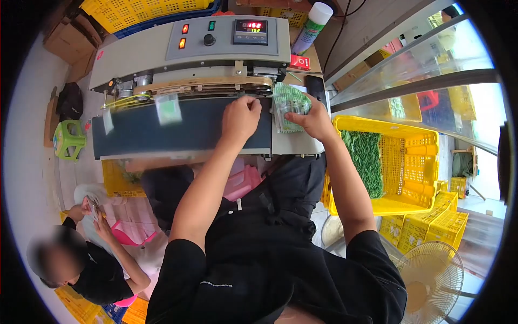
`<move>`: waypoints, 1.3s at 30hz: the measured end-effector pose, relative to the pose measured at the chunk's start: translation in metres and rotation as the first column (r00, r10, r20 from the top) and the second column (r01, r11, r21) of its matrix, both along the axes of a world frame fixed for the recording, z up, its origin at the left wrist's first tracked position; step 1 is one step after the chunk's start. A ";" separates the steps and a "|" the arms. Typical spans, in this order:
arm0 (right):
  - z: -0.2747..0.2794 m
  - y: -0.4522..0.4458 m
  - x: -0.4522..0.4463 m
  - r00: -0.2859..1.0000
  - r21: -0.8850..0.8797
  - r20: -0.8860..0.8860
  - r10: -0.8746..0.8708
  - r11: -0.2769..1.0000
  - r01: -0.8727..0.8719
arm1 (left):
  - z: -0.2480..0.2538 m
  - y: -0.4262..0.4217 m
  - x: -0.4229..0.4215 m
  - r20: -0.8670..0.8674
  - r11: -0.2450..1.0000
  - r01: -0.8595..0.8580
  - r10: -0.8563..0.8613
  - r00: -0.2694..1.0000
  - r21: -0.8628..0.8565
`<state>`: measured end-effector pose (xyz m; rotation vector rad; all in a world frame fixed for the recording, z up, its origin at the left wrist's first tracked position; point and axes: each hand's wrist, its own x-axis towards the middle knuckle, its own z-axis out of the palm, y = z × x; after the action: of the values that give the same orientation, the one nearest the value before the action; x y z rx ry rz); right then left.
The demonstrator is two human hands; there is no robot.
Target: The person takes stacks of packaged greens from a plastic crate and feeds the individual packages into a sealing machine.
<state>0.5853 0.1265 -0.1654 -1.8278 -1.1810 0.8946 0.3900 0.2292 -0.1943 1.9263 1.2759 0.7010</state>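
My right hand (312,117) is closed on several thin green-and-white plastic packets (289,102), held in a stack over the right end of the sealing machine. Just left of it, my left hand (241,117) is curled into a fist above the dark conveyor belt (162,135); whatever its fingers may hold is hidden. The band sealer (145,51) has a lit temperature display (250,31) and a black knob (209,40). A blurred green-and-white packet (169,110) hangs at the sealing band, with a second blurred pale packet (108,121) farther left.
A yellow crate (407,202) holding long green vegetables stands at my right. A spray can (313,27) and a red box (300,62) are behind the machine's right end. A fan (429,281) stands lower right. At lower left, another person (102,270) handles something small.
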 end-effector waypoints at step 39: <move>-0.020 0.001 -0.009 0.970 0.072 -0.159 -0.184 0.978 0.197 | -0.005 0.004 -0.011 -0.064 0.999 0.028 -0.026 0.998 0.023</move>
<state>0.5767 0.1271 -0.1849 -1.7366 -0.9186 0.8418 0.3785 0.2330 -0.1997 1.9959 1.2833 0.6481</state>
